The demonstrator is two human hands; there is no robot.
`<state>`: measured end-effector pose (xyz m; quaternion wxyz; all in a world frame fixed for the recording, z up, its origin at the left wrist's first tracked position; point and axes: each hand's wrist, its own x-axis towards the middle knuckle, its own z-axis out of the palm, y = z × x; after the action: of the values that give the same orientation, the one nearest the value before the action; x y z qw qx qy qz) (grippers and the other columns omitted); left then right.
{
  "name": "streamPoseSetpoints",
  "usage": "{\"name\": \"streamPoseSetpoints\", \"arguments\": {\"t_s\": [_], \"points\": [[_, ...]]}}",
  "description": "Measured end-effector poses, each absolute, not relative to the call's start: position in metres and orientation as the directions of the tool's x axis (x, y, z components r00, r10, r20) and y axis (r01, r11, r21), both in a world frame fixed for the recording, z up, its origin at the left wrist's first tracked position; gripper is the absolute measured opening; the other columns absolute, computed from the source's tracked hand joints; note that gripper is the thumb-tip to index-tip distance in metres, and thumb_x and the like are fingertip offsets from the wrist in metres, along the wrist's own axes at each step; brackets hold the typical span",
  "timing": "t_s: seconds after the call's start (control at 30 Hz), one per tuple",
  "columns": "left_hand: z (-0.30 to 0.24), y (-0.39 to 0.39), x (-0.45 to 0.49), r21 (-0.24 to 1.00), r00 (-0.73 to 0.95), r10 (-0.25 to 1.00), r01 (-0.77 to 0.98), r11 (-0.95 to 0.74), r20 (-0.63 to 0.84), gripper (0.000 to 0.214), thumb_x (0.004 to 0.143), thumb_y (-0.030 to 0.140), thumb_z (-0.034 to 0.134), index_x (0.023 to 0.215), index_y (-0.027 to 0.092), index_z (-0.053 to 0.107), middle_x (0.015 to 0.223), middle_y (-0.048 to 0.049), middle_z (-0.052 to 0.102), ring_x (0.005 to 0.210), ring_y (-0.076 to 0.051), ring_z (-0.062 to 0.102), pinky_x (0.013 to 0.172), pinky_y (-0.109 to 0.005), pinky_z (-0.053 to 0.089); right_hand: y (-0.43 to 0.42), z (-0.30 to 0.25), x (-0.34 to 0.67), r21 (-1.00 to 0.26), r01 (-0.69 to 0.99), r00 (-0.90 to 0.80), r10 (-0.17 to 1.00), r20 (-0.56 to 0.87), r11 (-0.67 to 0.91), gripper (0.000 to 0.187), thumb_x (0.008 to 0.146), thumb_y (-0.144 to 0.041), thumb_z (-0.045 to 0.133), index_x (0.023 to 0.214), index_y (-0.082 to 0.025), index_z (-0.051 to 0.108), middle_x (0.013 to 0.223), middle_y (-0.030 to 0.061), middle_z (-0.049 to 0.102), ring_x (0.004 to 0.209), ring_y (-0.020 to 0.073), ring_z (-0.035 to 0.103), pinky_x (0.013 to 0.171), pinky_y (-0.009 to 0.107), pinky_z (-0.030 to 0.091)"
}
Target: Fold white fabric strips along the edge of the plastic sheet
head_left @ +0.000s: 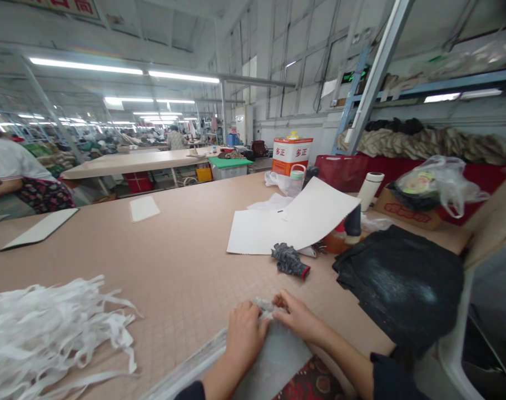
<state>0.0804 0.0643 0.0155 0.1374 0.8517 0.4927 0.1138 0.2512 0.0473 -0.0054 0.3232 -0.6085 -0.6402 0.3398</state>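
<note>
At the table's near edge, my left hand (245,333) and my right hand (297,315) are close together with bent fingers. Between them is a crumpled piece of clear plastic film (264,306), gripped from both sides. Below the hands spreads a pale greyish sheet (280,355), partly covered by my left hand and forearm; whether it joins the film I cannot tell. A dark patterned cloth (313,382) shows under its lower end. Just beyond my fingers lies a grey knitted glove (289,260) with a red cuff.
White strips (56,333) are heaped at left on the brown table (186,239). A large white board (294,216) lies ahead, with a white bottle (370,190) behind it. Black fabric (403,283) is piled at right. A person (23,172) stands at far left.
</note>
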Motion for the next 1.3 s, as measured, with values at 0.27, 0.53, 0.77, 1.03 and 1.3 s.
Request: {"name": "streamPoseSetpoints", "arguments": {"t_s": [0.27, 0.53, 0.77, 1.03, 1.3], "points": [[0.015, 0.068, 0.088, 0.263, 0.531, 0.840, 0.799, -0.541, 0.113, 0.014, 0.084, 0.025, 0.047, 0.081, 0.022, 0.061, 0.088, -0.0027, 0.059, 0.088, -0.021, 0.052, 0.076, -0.033, 0.035, 0.062, -0.026, 0.247, -0.884, 0.461, -0.004, 0.996, 0.086, 0.078, 0.028, 0.065, -0.006, 0.046, 0.089, -0.019, 0.049, 0.078, -0.0007, 0.055, 0.077, 0.0150, 0.053, 0.071, 0.026, 0.041], [0.003, 0.071, 0.091, 0.496, 0.482, 0.875, 0.748, -0.441, 0.050, 0.017, 0.082, 0.021, 0.047, 0.082, 0.022, 0.064, 0.085, -0.0007, 0.063, 0.083, -0.017, 0.056, 0.074, -0.028, 0.040, 0.055, -0.026, 0.243, -0.889, 0.445, 0.048, 0.988, 0.145, 0.109, 0.020, 0.068, -0.009, 0.044, 0.084, -0.020, 0.047, 0.081, 0.0008, 0.054, 0.082, 0.0163, 0.053, 0.075, 0.028, 0.041], [-0.008, 0.065, 0.092, 0.208, 0.578, 0.794, 0.767, -0.608, 0.188, 0.019, 0.085, 0.018, 0.047, 0.089, 0.025, 0.064, 0.086, -0.0013, 0.061, 0.082, -0.018, 0.056, 0.071, -0.031, 0.042, 0.055, -0.026, 0.243, -0.671, 0.735, 0.040, 0.981, 0.189, 0.099, 0.014, 0.069, -0.008, 0.050, 0.078, -0.019, 0.050, 0.082, 0.0035, 0.054, 0.082, 0.0181, 0.050, 0.074, 0.028, 0.039], [-0.018, 0.063, 0.092, -0.014, 0.671, 0.698, 0.723, -0.690, 0.250, 0.023, 0.081, 0.013, 0.053, 0.101, 0.021, 0.059, 0.089, -0.0022, 0.060, 0.081, -0.021, 0.055, 0.069, -0.036, 0.047, 0.067, -0.020, 0.250, -0.611, 0.784, -0.071, 0.993, 0.089, 0.111, 0.006, 0.074, -0.018, 0.053, 0.068, -0.018, 0.057, 0.078, 0.0029, 0.058, 0.082, 0.0163, 0.051, 0.075, 0.026, 0.038], [-0.013, 0.062, 0.093, -0.017, 0.699, 0.688, 0.704, -0.710, 0.196, 0.025, 0.083, 0.013, 0.048, 0.107, 0.018, 0.055, 0.093, -0.0050, 0.058, 0.086, -0.022, 0.053, 0.072, -0.037, 0.044, 0.077, -0.014, 0.246, -0.536, 0.841, -0.069, 0.997, 0.029, 0.074, 0.008, 0.068, -0.013, 0.050, 0.070, -0.018, 0.056, 0.077, 0.0032, 0.059, 0.078, 0.0166, 0.051, 0.070, 0.026, 0.036]]}}
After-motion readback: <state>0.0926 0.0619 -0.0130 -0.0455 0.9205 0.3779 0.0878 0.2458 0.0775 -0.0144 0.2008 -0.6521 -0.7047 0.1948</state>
